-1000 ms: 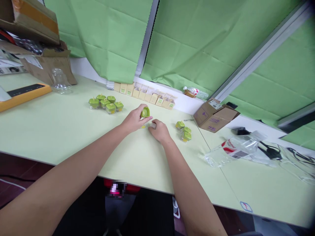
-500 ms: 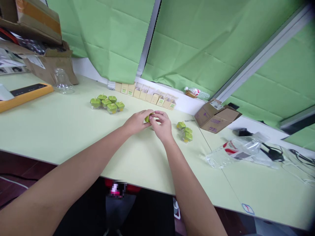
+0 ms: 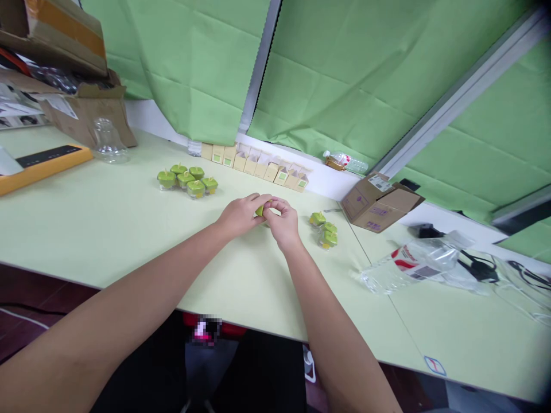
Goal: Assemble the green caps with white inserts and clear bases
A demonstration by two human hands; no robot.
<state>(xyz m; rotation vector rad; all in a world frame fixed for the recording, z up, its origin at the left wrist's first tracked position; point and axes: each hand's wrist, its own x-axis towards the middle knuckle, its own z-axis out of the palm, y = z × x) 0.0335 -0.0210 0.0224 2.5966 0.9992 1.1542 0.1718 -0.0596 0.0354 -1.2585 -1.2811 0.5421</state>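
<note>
A small green lid [image 3: 259, 211] is held between my two hands above the middle of the table; most of it is hidden by fingers. My left hand [image 3: 241, 216] closes round its left side. From the right, my right hand [image 3: 282, 222] pinches it with thumb and fingers. Something small shows beneath the hands, but I cannot make out what. Off to the left stands a cluster of small clear tubs with green lids [image 3: 186, 179]. More green-lidded tubs [image 3: 328, 230] are grouped to the right of my right hand.
A row of small beige boxes [image 3: 260, 167] lines the wall. A cardboard box [image 3: 377, 202] and a large clear bottle [image 3: 407, 265] lie to the right. At left are a yellow-edged device [image 3: 47, 166], a clear plastic bottle piece [image 3: 108, 142] and an open carton [image 3: 88, 115].
The fingers of my right hand have drawn in closer to the green lid and cover more of it. Both clusters of tubs stay where they were.
</note>
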